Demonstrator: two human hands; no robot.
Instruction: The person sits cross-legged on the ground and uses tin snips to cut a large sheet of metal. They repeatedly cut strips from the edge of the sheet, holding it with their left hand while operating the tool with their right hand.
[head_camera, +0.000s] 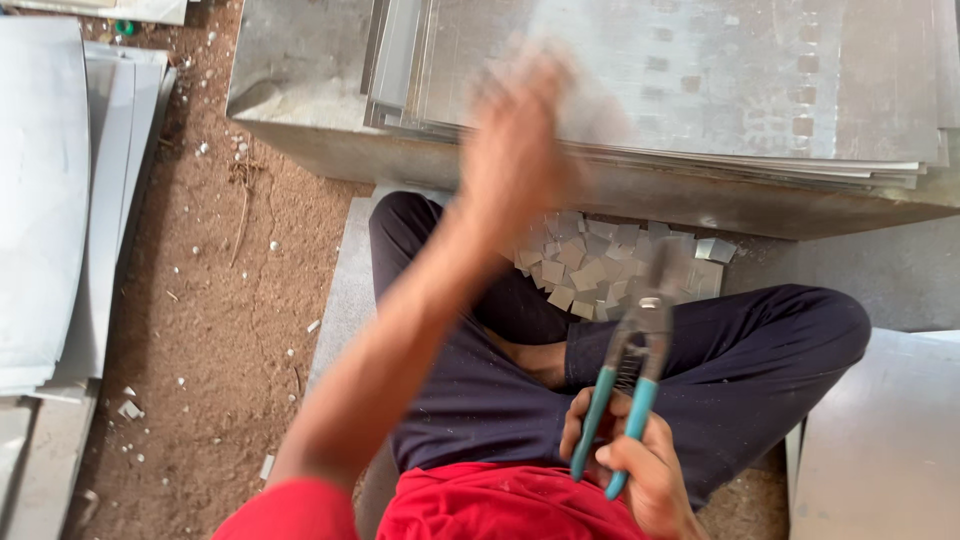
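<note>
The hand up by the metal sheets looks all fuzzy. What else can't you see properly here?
- Left hand, head view: motion blur hides the fingers and whether it holds anything.
- Snips in the right hand: the blades are blurred.
- Small metal squares: the arm covers part of the pile.
- Metal sheets: cut off by the top edge.

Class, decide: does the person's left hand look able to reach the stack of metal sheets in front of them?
Probably yes: the left hand, blurred, is already raised over the stack of metal sheets, with nothing between them.

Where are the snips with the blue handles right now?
In the head view, the snips are right of centre, held in the right hand above the crossed legs, tips toward the pile of small metal squares.
</note>
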